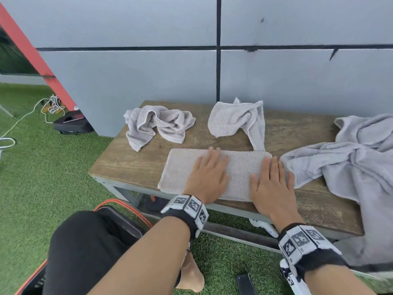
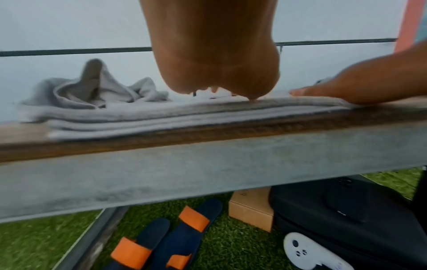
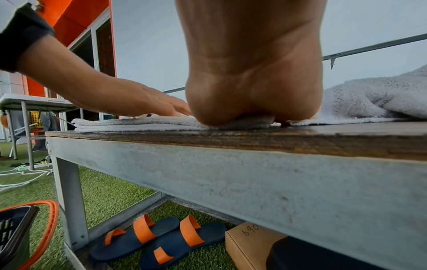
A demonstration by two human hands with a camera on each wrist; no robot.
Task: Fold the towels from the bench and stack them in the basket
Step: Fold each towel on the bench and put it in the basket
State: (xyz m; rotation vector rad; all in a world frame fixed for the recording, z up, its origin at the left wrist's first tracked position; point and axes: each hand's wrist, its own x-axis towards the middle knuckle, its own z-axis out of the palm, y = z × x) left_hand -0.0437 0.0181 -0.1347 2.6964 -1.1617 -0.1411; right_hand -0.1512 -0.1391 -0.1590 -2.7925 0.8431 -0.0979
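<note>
A pale grey towel [image 1: 240,167], folded into a long rectangle, lies at the front edge of the wooden bench [image 1: 131,165]. My left hand [image 1: 209,173] lies flat on its middle with straight fingers. My right hand [image 1: 270,182] presses flat on its right end. In the left wrist view the folded towel [image 2: 138,117] shows stacked layers under my left hand [image 2: 215,69], and my right hand [image 2: 346,91] rests on it too. Two crumpled towels [image 1: 157,124] [image 1: 236,120] lie at the back of the bench. A black basket with an orange rim [image 3: 20,228] stands on the grass by my left knee.
A large grey towel [image 1: 350,162] is heaped on the bench's right end and hangs over the front. Under the bench lie orange-strapped sandals [image 3: 157,235], a cardboard box [image 3: 249,243], a black case [image 2: 346,219] and a white controller [image 2: 309,255]. A phone [image 1: 244,284] lies on the grass.
</note>
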